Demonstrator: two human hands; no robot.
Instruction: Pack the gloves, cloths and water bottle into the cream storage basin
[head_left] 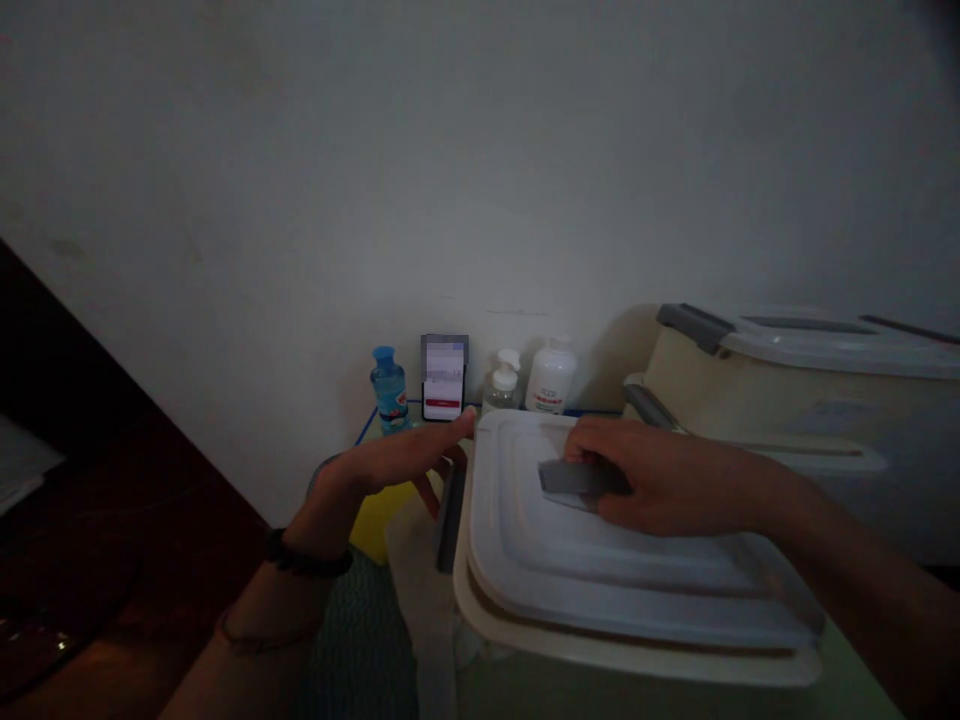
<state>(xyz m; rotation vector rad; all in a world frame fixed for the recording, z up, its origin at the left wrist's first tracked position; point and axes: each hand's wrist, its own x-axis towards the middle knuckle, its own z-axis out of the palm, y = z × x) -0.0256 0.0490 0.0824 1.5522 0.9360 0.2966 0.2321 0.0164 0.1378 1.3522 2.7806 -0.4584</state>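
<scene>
A lidded storage box with a pale rim stands in front of me. Its whitish lid sits slightly askew, with a dark gap along the front edge. My right hand is closed around the grey handle on top of the lid. At the box's left side, my left hand has its fingers apart, one fingertip at the lid's far left corner. Its other fingers hang beside the grey side latch, which stands out from the box. Whether they press on the latch is hidden.
Along the wall stand a blue bottle, a phone with a lit screen, a pump bottle and a white bottle. Larger lidded bins occupy the right. Something yellow lies below my left wrist.
</scene>
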